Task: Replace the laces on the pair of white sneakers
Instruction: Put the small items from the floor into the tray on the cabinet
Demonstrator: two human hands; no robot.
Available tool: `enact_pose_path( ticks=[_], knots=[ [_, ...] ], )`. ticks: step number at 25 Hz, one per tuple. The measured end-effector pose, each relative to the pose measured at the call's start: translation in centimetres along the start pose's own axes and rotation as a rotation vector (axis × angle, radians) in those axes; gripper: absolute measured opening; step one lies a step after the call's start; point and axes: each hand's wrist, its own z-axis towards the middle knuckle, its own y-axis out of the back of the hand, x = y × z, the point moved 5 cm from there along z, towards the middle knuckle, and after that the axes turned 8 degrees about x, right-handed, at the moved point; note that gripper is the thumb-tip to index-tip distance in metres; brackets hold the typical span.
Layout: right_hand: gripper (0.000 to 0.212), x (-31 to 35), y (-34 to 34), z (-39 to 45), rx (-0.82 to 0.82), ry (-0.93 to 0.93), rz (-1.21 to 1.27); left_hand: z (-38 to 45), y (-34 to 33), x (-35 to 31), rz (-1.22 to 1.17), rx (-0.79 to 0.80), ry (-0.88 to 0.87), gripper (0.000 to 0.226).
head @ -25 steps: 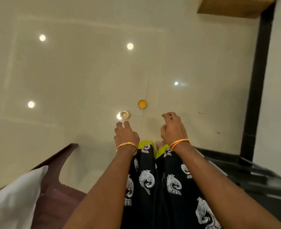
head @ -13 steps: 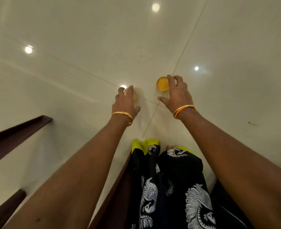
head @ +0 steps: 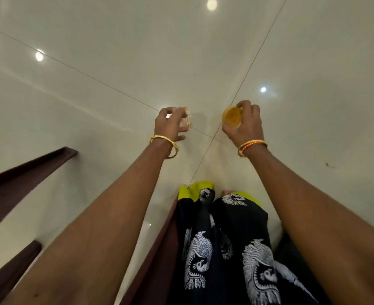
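A: What's in the hands?
B: Left hand (head: 168, 124) curls round a clear jar (head: 185, 123); right hand (head: 244, 126), at three o'clock from it, grips a yellow lid (head: 231, 114), above the floor (head: 115, 51).
A: Any writing? Sneakers?
B: Neither visible.

**Half-seen in my hands**

My left hand (head: 169, 124) covers most of a clear little jar (head: 186, 124), blurred. My right hand's fingers (head: 248, 111) hide the yellow lid's (head: 231, 116) far edge. Dark furniture (head: 16, 183) runs off-frame left.
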Motion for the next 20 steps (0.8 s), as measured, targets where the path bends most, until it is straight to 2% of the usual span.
enact_pose_path(
  ticks=[2,4,7,9,11,13,15,20],
  knots=[
    [0.052,0.9,2.3,-2.9,-0.047,-0.156,0.345,-3.5,-1.0,-2.0,-0.188,0.087,0.126,0.013],
    [0.043,2.6,4.9,-6.3,-0.049,-0.303,0.798,-7.6,-2.0,-4.2,-0.314,0.173,0.218,0.016],
    [0.021,6.9,9.4,-11.2,0.064,-0.329,1.397,-13.8,-4.2,-7.4,-0.393,0.306,0.259,0.02],
    [0.03,9.7,12.0,-14.2,0.143,-0.304,1.539,-17.4,-5.5,-8.9,-0.395,0.351,0.266,0.023],
    [0.042,12.1,14.1,-16.7,0.162,-0.243,1.509,-20.3,-6.4,-10.1,-0.37,0.365,0.289,0.028],
    [0.024,14.3,16.0,-19.4,0.116,-0.17,1.367,-23.1,-7.0,-11.3,-0.323,0.376,0.291,0.034],
    [0.021,16.0,17.9,-22.1,0.068,-0.056,1.231,-25.7,-7.2,-12.4,-0.262,0.384,0.248,0.04],
    [0.054,16.8,20.1,-27.9,0.146,0.103,0.878,-30.6,-6.5,-12.5,-0.168,0.47,0.173,0.057]
  ],
)
